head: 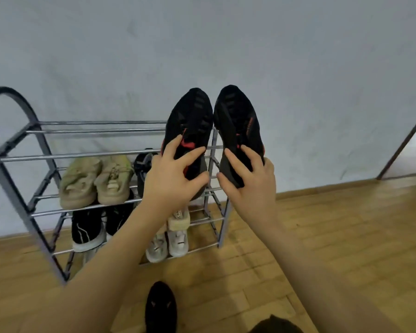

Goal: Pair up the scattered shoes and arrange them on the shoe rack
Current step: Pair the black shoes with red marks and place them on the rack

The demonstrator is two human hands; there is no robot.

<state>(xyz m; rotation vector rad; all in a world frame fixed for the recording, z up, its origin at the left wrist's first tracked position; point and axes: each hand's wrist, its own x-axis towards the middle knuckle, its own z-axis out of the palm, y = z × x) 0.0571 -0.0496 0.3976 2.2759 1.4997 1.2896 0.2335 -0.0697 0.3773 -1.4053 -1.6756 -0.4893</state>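
Note:
Two black sneakers with red accents are held up side by side, toes pointing away, over the right end of a grey metal shoe rack (82, 155). My left hand (173, 174) grips the heel of the left black-red sneaker (190, 121). My right hand (247, 176) grips the heel of the right black-red sneaker (235, 121). On the rack's middle shelf sit a beige pair (96, 181) and a dark shoe (143, 164), partly hidden by my left hand. Lower shelves hold a black pair (89, 227) and a white pair (168, 239).
The rack stands against a pale wall on a wooden floor (322, 236). Its top shelf bars are bare to the left of the held shoes. A black shoe (161, 308) lies on the floor near the bottom edge. A doorway frame (404, 145) is at the right.

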